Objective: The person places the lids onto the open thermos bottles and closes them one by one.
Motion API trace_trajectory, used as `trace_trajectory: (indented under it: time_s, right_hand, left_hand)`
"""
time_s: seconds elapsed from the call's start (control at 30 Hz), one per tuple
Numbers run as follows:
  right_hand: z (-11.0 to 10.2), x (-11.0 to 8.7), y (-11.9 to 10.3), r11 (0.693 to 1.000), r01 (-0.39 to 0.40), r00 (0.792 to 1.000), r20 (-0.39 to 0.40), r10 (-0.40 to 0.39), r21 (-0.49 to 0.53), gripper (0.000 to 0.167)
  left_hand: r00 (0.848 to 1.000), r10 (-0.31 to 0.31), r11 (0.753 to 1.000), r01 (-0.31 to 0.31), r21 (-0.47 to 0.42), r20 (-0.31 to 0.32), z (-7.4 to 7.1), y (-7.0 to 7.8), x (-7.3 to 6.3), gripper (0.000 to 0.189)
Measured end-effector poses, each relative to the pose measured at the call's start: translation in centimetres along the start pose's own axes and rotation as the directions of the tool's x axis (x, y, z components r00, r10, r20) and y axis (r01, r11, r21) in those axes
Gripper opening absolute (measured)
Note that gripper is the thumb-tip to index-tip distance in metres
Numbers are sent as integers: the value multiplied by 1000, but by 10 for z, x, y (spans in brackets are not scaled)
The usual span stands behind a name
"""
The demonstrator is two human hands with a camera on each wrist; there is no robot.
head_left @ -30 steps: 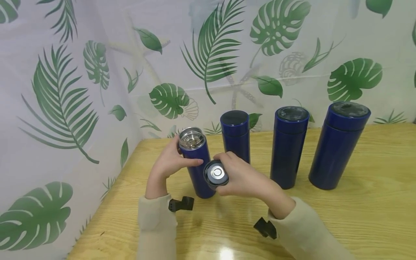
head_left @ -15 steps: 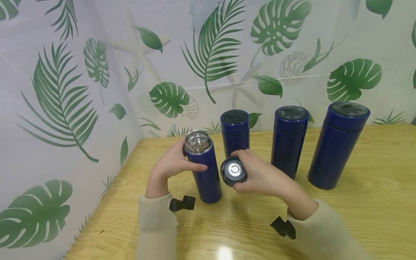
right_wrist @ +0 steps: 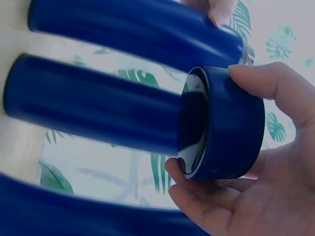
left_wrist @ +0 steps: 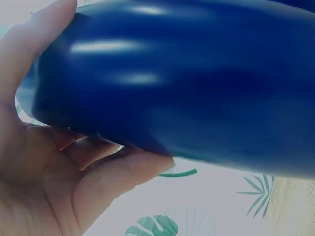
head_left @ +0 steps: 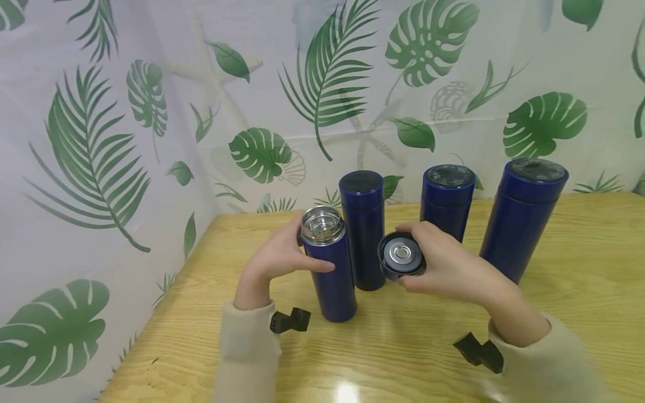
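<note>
My left hand [head_left: 279, 254] grips a dark blue thermos flask [head_left: 335, 294] near its top, thumb across the front. The flask has no lid on, so its steel mouth [head_left: 322, 225] shows. It leans a little; whether its base touches the table I cannot tell. Further right, my right hand [head_left: 453, 268] holds the flask's lid [head_left: 402, 255] by its sides, with the grey inner plug and metal disc facing the head camera. In the right wrist view the lid [right_wrist: 236, 123] shows its blue wall and dark glossy top, between thumb and fingers. The left wrist view is filled by the flask's body [left_wrist: 172, 93].
A closed blue flask [head_left: 361, 229] stands just behind the uncapped one. Two more closed flasks stand to the right, a middle one [head_left: 447, 198] partly behind my right hand and a wider one [head_left: 524, 218]. A leaf-patterned cloth [head_left: 176, 112] hangs behind the wooden table [head_left: 201, 347].
My right hand has carried the lid to the right, away from the flask's mouth. My left hand has moved the flask a little right and toward me.
</note>
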State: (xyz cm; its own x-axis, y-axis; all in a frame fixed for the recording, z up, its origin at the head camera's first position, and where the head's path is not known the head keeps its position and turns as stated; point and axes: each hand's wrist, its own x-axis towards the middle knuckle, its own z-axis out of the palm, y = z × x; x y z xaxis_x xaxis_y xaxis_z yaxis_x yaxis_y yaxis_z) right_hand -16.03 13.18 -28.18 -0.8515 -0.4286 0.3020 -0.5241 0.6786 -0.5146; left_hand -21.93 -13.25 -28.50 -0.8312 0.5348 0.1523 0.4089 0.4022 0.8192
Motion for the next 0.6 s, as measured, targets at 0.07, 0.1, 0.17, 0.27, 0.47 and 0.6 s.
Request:
trace_trajectory:
  time_s: [0.07, 0.1, 0.17, 0.27, 0.47, 0.6]
  right_hand:
    - [-7, -3, 2, 1000, -19, 1000, 3, 19, 6, 66]
    - [-10, -4, 3, 999, -29, 1000, 6, 29, 14, 67]
    - [-16, -5, 5, 999, -44, 999, 12, 43, 27, 68]
    - [-22, -7, 5, 997, -62, 998, 8, 62, 37, 70]
    - [-31, -10, 6, 997, -74, 997, -26, 74, 10, 71]
    - [-37, -13, 8, 996, -84, 995, -58, 83, -11, 74]
  left_hand:
    - [1000, 2, 1000, -2, -1, 6, 4, 2, 1, 82]
    - [1000, 4, 1000, -4, -1, 8, 5, 3, 2, 82]
    - [1000, 0, 1000, -1, 5, 8, 8, 5, 2, 82]
    - [1000, 0, 1000, 0, 12, 9, 13, 7, 4, 84]
    - [999, 34, 999, -34, -3, 18, 27, 12, 10, 82]
    - [1000, 15, 1000, -15, -10, 15, 39, 17, 14, 82]
